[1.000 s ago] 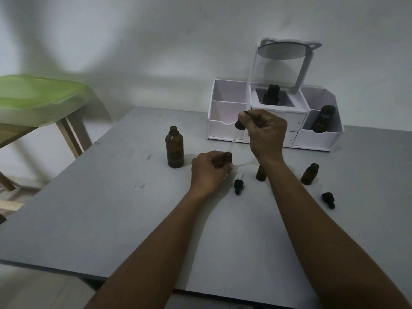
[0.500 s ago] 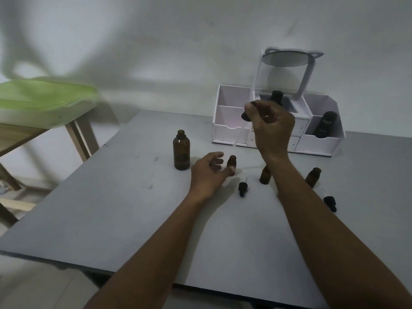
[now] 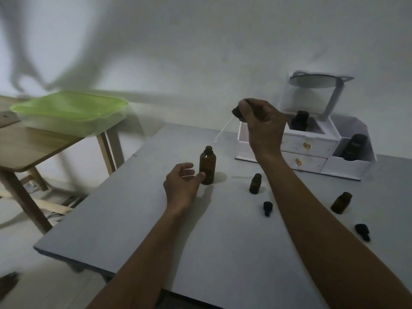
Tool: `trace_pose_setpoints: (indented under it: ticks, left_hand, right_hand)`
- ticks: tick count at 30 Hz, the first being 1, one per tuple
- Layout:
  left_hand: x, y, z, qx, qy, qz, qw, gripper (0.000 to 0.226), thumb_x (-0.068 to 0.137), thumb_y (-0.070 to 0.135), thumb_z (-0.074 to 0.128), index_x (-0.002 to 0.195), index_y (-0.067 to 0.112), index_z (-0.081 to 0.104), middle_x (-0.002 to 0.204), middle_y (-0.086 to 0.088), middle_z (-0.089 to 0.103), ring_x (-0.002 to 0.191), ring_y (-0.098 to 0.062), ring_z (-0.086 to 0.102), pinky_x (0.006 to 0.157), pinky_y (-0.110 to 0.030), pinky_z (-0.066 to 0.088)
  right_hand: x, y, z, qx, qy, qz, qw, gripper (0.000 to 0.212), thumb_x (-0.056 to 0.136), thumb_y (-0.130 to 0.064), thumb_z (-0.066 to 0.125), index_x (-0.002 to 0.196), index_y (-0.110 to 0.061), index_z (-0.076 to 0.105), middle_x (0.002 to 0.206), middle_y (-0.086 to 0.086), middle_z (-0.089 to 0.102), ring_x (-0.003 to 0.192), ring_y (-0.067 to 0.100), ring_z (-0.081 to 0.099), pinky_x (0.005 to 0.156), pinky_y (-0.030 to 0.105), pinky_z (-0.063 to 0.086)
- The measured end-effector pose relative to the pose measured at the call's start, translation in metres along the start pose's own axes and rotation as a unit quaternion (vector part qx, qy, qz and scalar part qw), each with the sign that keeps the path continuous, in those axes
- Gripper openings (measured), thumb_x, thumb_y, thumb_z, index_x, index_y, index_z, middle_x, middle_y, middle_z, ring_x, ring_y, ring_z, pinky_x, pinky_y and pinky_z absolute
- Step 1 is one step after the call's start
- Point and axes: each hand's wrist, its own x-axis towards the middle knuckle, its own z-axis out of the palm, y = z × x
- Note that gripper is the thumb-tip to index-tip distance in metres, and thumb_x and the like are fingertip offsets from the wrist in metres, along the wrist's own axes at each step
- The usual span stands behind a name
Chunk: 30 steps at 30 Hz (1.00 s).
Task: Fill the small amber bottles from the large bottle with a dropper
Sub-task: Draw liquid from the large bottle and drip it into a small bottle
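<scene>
The large amber bottle (image 3: 207, 165) stands uncapped on the grey table (image 3: 223, 241). My left hand (image 3: 181, 186) rests just left of it, fingers apart, thumb touching its lower side. My right hand (image 3: 262, 123) is raised above the table and pinches the black bulb of a dropper (image 3: 236, 112); its clear tube (image 3: 223, 132) slants down-left, tip a little above the large bottle's mouth. One small amber bottle (image 3: 255, 183) stands uncapped right of the large one, another (image 3: 341, 202) farther right. Two black dropper caps (image 3: 267, 208) (image 3: 362, 231) lie on the table.
A white drawer organiser (image 3: 307, 150) with a tilted mirror (image 3: 312, 82) stands at the table's back right, holding dark bottles (image 3: 299, 120) (image 3: 354, 147). A wooden side table (image 3: 33, 148) with a green plastic container (image 3: 69, 112) is at the left, beyond the grey table's edge.
My left hand let go of the small bottle and moved left to the large bottle. My right hand lifted the dropper out of the small bottle and carried it up and left.
</scene>
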Motion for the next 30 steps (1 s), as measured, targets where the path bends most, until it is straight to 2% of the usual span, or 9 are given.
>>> trace_pose_setpoints:
  ticks: [2, 5, 7, 9, 11, 15, 18, 22, 30]
  left_hand:
    - [0.004, 0.001, 0.003, -0.006, -0.018, 0.005, 1.000, 0.045, 0.075, 0.026, 0.084, 0.115, 0.026, 0.064, 0.105, 0.005, 0.067, 0.085, -0.004, 0.063, 0.073, -0.018, 0.048]
    - [0.009, 0.004, 0.009, -0.006, -0.046, 0.021, 0.999, 0.062, 0.069, 0.027, 0.087, 0.125, 0.023, 0.062, 0.112, 0.007, 0.064, 0.093, -0.007, 0.063, 0.081, -0.020, 0.048]
    - [0.013, 0.005, 0.013, -0.002, -0.065, 0.039, 0.997, 0.069, 0.067, 0.028, 0.089, 0.129, 0.022, 0.060, 0.114, 0.009, 0.064, 0.093, -0.004, 0.063, 0.079, -0.015, 0.048]
    - [0.014, 0.006, 0.016, -0.006, -0.075, 0.053, 0.996, 0.068, 0.067, 0.024, 0.090, 0.128, 0.023, 0.060, 0.108, 0.011, 0.063, 0.086, 0.007, 0.061, 0.068, -0.005, 0.047]
    - [0.015, 0.005, 0.019, -0.006, -0.076, 0.059, 0.995, 0.066, 0.067, 0.022, 0.089, 0.127, 0.023, 0.062, 0.103, 0.012, 0.064, 0.081, 0.013, 0.059, 0.064, -0.003, 0.046]
    - [0.017, 0.003, 0.022, 0.023, -0.067, 0.056, 0.996, 0.063, 0.071, 0.024, 0.087, 0.129, 0.021, 0.061, 0.118, 0.003, 0.067, 0.086, -0.004, 0.061, 0.084, -0.015, 0.046]
    - [0.017, 0.003, 0.022, 0.037, -0.070, 0.057, 0.995, 0.062, 0.074, 0.028, 0.085, 0.130, 0.019, 0.060, 0.126, 0.000, 0.066, 0.095, -0.009, 0.058, 0.096, -0.029, 0.047]
    - [0.016, 0.004, 0.021, 0.036, -0.074, 0.064, 0.995, 0.059, 0.076, 0.029, 0.083, 0.129, 0.019, 0.060, 0.126, -0.001, 0.066, 0.099, -0.011, 0.063, 0.100, -0.034, 0.048]
    - [0.015, 0.003, 0.018, 0.034, -0.078, 0.075, 0.994, 0.059, 0.075, 0.027, 0.084, 0.129, 0.017, 0.061, 0.121, -0.002, 0.068, 0.092, -0.009, 0.063, 0.095, -0.029, 0.050]
  right_hand:
    - [0.001, 0.002, 0.007, 0.001, -0.003, 0.000, 1.000, 0.011, 0.090, -0.017, 0.073, 0.101, -0.014, 0.073, 0.086, -0.008, 0.074, 0.081, 0.002, 0.073, 0.079, 0.026, 0.061]
    - [0.001, 0.004, 0.012, 0.014, -0.018, 0.004, 1.000, 0.009, 0.090, -0.017, 0.073, 0.098, -0.014, 0.074, 0.084, -0.002, 0.076, 0.079, 0.011, 0.076, 0.079, 0.036, 0.062]
    - [0.001, 0.007, 0.014, -0.004, -0.026, -0.004, 1.000, 0.007, 0.090, -0.019, 0.072, 0.097, -0.017, 0.074, 0.083, -0.005, 0.076, 0.079, 0.010, 0.075, 0.080, 0.035, 0.062]
    - [0.000, 0.009, 0.015, -0.019, -0.034, -0.005, 0.999, 0.006, 0.090, -0.021, 0.072, 0.096, -0.019, 0.074, 0.082, -0.007, 0.075, 0.078, 0.008, 0.075, 0.080, 0.033, 0.062]
    - [0.000, 0.012, 0.018, -0.024, -0.045, -0.003, 0.999, 0.007, 0.090, -0.020, 0.073, 0.095, -0.016, 0.075, 0.081, -0.008, 0.075, 0.076, 0.006, 0.075, 0.077, 0.028, 0.061]
    - [-0.005, 0.019, 0.025, -0.061, -0.081, -0.008, 0.995, 0.014, 0.090, -0.020, 0.073, 0.096, -0.008, 0.077, 0.078, -0.005, 0.075, 0.072, -0.001, 0.072, 0.069, 0.006, 0.050]
    - [-0.014, 0.030, 0.030, -0.091, -0.126, 0.005, 0.988, 0.015, 0.089, -0.021, 0.073, 0.097, -0.009, 0.077, 0.078, -0.004, 0.076, 0.071, -0.001, 0.072, 0.070, 0.007, 0.052]
    - [-0.030, 0.050, 0.035, -0.142, -0.167, 0.018, 0.975, 0.013, 0.088, -0.025, 0.074, 0.095, -0.014, 0.078, 0.084, -0.009, 0.074, 0.076, 0.000, 0.070, 0.072, 0.006, 0.051]
    - [-0.038, 0.056, 0.037, -0.160, -0.158, 0.020, 0.974, 0.014, 0.089, -0.023, 0.073, 0.096, -0.012, 0.079, 0.090, -0.001, 0.077, 0.080, 0.006, 0.069, 0.073, 0.003, 0.048]
